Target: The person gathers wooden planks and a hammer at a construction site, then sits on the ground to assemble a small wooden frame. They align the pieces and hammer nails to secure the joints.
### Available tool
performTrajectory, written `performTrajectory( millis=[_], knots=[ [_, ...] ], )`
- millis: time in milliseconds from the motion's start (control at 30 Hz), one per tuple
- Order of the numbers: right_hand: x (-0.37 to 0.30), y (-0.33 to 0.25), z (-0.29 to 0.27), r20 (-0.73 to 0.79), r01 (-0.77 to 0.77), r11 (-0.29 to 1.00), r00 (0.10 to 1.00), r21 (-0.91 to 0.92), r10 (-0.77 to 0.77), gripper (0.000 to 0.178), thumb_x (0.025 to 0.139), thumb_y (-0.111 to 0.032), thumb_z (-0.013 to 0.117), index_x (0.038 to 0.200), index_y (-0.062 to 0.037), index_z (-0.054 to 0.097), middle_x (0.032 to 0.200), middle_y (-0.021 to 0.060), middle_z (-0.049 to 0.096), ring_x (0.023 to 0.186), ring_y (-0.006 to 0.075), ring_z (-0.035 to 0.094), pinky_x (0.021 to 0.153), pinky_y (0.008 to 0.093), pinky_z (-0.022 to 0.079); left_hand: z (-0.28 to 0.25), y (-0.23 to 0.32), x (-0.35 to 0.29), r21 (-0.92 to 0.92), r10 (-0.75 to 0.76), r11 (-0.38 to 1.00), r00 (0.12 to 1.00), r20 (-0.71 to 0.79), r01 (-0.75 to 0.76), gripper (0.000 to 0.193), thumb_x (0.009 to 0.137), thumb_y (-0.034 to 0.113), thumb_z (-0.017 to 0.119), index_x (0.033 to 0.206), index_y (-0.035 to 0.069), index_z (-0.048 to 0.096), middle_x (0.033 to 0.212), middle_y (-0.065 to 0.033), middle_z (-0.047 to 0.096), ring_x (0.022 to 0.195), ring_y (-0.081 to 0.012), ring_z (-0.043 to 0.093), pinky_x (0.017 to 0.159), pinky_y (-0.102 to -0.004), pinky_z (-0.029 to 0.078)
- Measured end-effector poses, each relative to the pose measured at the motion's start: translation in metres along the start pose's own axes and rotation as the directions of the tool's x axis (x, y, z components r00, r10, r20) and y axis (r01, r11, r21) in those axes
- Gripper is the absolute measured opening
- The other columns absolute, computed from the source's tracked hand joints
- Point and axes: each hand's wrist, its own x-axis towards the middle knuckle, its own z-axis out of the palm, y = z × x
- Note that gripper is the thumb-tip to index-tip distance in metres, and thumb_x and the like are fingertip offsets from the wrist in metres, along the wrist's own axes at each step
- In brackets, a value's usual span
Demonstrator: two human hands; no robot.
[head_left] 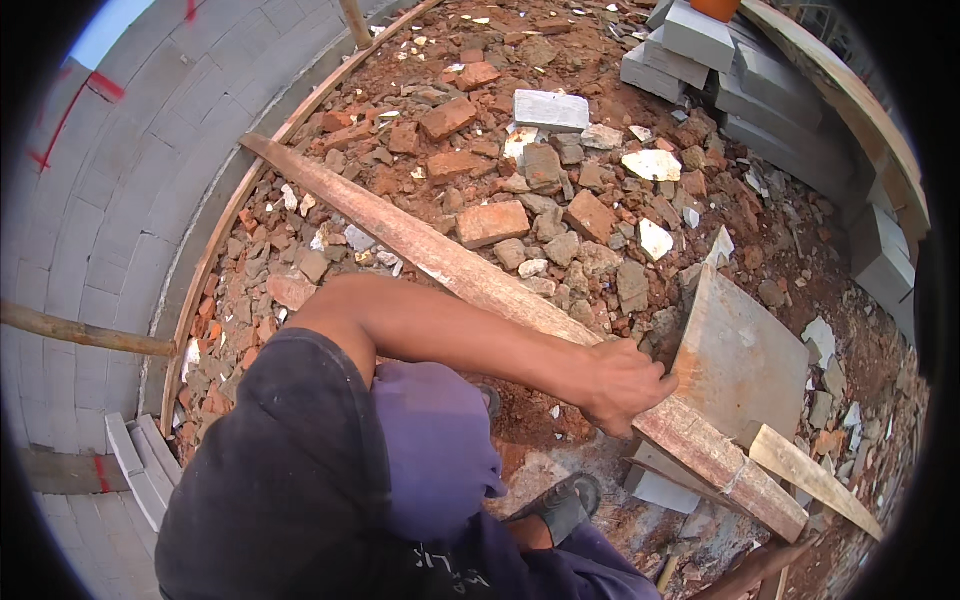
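My left arm reaches across to the right, and my left hand is closed around a long, rough wooden plank. The plank slants from the far left, near the wall, to the lower right over the rubble. Just right of the hand a flat grey slab with rusty stains leans tilted, one edge close to my fingers. A shorter pale piece of wood lies beside the plank's near right end. My right hand does not show.
Broken bricks and stones cover the ground. A light grey block lies among them. Stacked grey blocks stand at the back right. A grey block wall curves along the left, with a wooden pole jutting out. My shoe is below the plank.
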Motion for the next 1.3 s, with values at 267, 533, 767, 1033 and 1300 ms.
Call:
performTrajectory(
  millis=[267, 533, 767, 1033, 1300],
  knots=[
    [0.047, 0.122, -0.024, 0.29, -0.381, 0.923, 0.89, 0.049, 0.352, 0.089, 0.102, -0.051, 0.054, 0.153, 0.0142, 0.021, 0.15, 0.0309, 0.042, 0.132, 0.0364, 0.053, 0.106, 0.045, 0.048, -0.043, 0.012, 0.026, 0.088, -0.3, 0.946, 0.946, -0.124, 0.312, 0.064, 0.072, 0.041, 0.085, 0.103, 0.001, 0.047, 0.092, -0.0249, 0.065, 0.083, -0.0397, 0.066, 0.071, -0.0525, 0.051],
    [0.022, 0.137, 0.065, 0.206, -0.268, 0.925, 0.954, 0.271, 0.217, 0.062, 0.096, -0.031, 0.071, 0.131, 0.0168, 0.052, 0.125, 0.0216, 0.062, 0.112, 0.0261, 0.061, 0.098, 0.0368, 0.048, -0.06, 0.004, 0.028, 0.11, -0.322, 0.928, 0.915, -0.242, 0.356, 0.07, 0.068, 0.035, 0.089, 0.112, 0.0, 0.047, 0.09, -0.0244, 0.065, 0.08, -0.0413, 0.064, 0.077, -0.0497, 0.052],
    [0.045, 0.126, 0.055, 0.141, -0.266, 0.945, 0.96, 0.192, 0.242, 0.054, 0.096, -0.025, 0.071, 0.127, 0.0153, 0.052, 0.122, 0.0215, 0.064, 0.108, 0.0299, 0.066, 0.094, 0.0409, 0.055, -0.071, 0.008, 0.026, 0.017, -0.372, 0.925, 0.912, -0.171, 0.38, 0.062, 0.068, 0.032, 0.089, 0.099, 0.001, 0.045, 0.079, -0.0231, 0.06, 0.073, -0.0426, 0.061, 0.073, -0.0503, 0.049],
    [0.152, 0.137, 0.017, 0.064, -0.167, 0.968, 0.985, 0.19, 0.158, 0.05, 0.094, -0.022, 0.074, 0.123, 0.0149, 0.057, 0.116, 0.0206, 0.068, 0.099, 0.0285, 0.071, 0.086, 0.0434, 0.059, -0.056, 0.007, 0.041, 0.012, -0.356, 0.932, 0.923, -0.145, 0.361, 0.063, 0.069, 0.033, 0.089, 0.101, 0.0, 0.046, 0.079, -0.0251, 0.06, 0.073, -0.0427, 0.062, 0.073, -0.0508, 0.05],
    [0.214, 0.117, -0.007, 0.07, -0.209, 0.946, 0.978, 0.249, 0.197, 0.054, 0.093, -0.023, 0.073, 0.129, 0.0132, 0.056, 0.125, 0.0215, 0.065, 0.102, 0.0292, 0.07, 0.081, 0.0442, 0.061, -0.029, 0.017, 0.034, 0.083, -0.331, 0.939, 0.942, -0.052, 0.334, 0.064, 0.069, 0.036, 0.09, 0.096, 0.001, 0.043, 0.076, -0.0213, 0.057, 0.067, -0.0375, 0.059, 0.066, -0.049, 0.049]
  ],
)
